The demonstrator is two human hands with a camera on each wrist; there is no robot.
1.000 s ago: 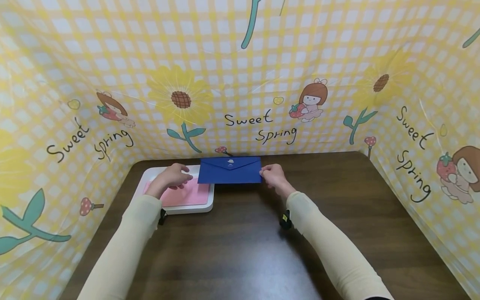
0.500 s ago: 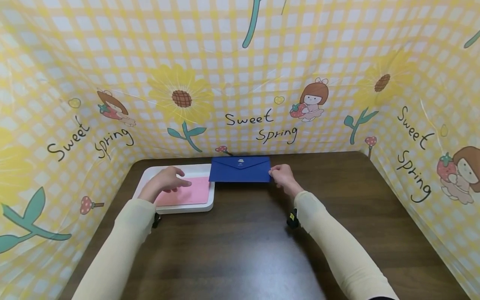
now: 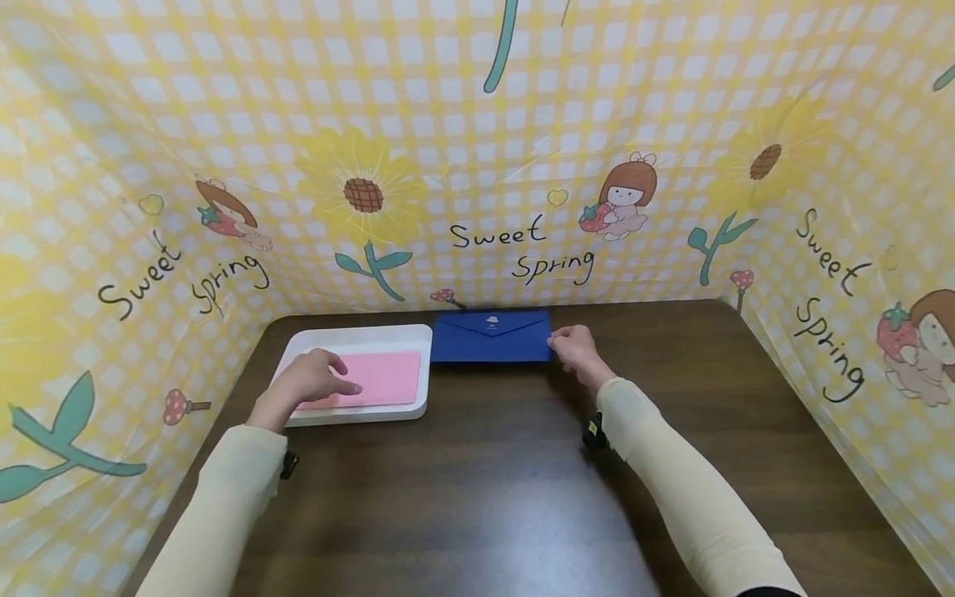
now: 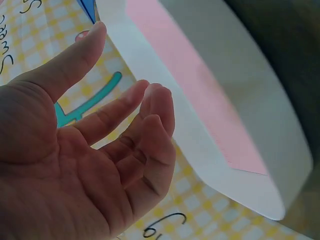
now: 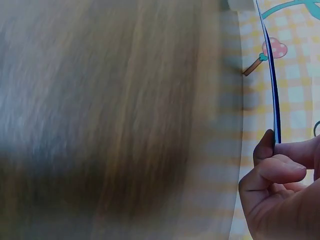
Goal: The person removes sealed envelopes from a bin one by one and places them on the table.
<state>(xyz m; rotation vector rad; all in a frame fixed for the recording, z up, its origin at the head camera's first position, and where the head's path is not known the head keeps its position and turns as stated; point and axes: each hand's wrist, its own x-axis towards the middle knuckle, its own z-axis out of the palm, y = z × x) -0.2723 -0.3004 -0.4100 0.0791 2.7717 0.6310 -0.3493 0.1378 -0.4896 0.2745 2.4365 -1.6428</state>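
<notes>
Hands (image 3: 573, 348) apart, envelope (image 3: 492, 340) beside tray (image 3: 373, 338), cloth (image 3: 477, 149) behind

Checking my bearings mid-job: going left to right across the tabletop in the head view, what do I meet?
Shallow white rectangular tray with rounded corners → flat blue rectangular envelope with a pointed flap → bare right hand pinching the envelope's edge.

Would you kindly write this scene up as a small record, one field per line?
Left grip: relaxed, holding nothing, seen over the white tray
Right grip: pinching the right edge of the blue envelope
Envelope: just right of the tray, flap facing the head camera, small pale hat mark
Tray contents: flat pink item
Table: dark brown, wood-look
Backdrop: yellow-and-white checked, printed "Sweet Spring"
</notes>
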